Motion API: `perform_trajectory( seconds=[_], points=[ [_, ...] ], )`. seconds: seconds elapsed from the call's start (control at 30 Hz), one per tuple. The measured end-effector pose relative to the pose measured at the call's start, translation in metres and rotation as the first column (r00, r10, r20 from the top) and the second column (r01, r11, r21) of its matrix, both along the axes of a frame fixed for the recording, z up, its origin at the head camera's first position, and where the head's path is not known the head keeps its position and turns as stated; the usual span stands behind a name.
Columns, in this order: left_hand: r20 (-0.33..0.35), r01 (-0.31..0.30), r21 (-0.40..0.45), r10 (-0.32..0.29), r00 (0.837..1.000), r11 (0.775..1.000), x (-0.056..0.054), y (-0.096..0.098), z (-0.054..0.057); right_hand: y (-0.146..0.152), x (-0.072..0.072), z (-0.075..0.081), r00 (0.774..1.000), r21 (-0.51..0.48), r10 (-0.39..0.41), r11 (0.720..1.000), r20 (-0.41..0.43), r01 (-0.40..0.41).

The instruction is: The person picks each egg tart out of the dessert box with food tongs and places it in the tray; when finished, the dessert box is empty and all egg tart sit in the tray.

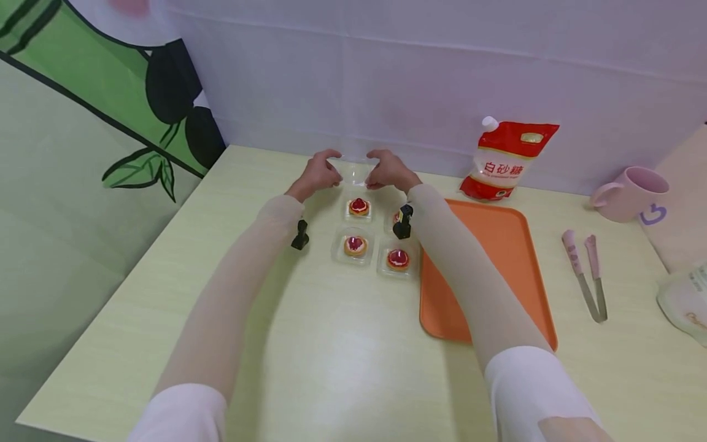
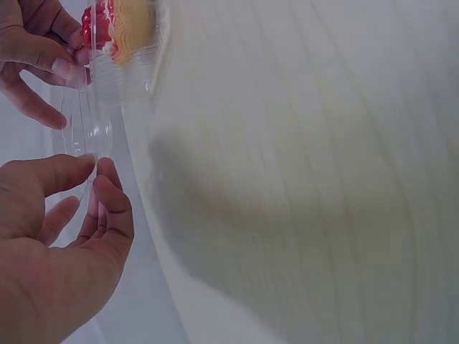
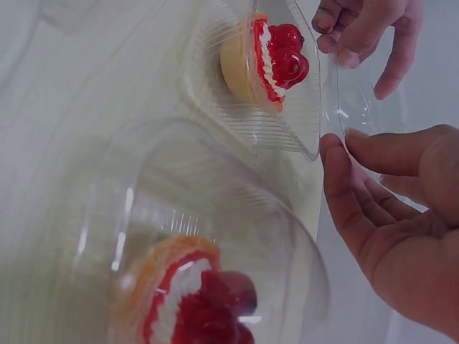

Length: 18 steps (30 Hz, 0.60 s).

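At the back of the table a clear plastic box holds a red-topped tart [image 1: 359, 207], its hinged lid [image 1: 354, 174] raised behind it. My left hand [image 1: 320, 172] pinches the lid's left edge between thumb and fingers. Opposite it, my right hand [image 1: 392, 170] pinches the right edge, thumb against forefinger in the right wrist view. The transparent lid [image 3: 351, 107] is hard to make out. Nearer me are two more boxed tarts, a left one [image 1: 355, 246] and a right one [image 1: 398, 259]. Another boxed tart [image 3: 201, 301] is partly hidden by my right wrist in the head view.
An orange tray [image 1: 497, 245] lies under my right forearm. Behind it stands a red and white pouch [image 1: 505, 161] with a white cap. Further right are a pink mug [image 1: 631, 193], two pink-handled spreaders [image 1: 588, 279] and a whitish container [image 1: 687, 304]. A cloth wall [image 1: 420, 80] borders the back edge.
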<state>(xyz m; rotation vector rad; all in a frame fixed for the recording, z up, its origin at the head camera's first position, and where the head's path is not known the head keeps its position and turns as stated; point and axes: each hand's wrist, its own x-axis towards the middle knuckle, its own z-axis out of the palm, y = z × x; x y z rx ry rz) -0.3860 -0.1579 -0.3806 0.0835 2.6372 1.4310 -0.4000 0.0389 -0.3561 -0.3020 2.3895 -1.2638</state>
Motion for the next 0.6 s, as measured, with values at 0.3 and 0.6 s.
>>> perform_trajectory(
  seconds=[0.3, 0.6],
  points=[
    [0.041, -0.016, -0.033, 0.017, 0.999, 0.999, -0.0048, 0.0035, -0.0057, 0.0012, -0.0011, -0.0012, 0.999, 0.11, 0.028, 0.994, -0.018, -0.026],
    [0.05, 0.002, -0.073, 0.001, 0.999, 0.997, -0.0031, 0.0059, -0.0073, 0.0029, 0.0024, -0.0008, 0.999, 0.197, 0.039, 0.98, -0.026, -0.033]
  ],
)
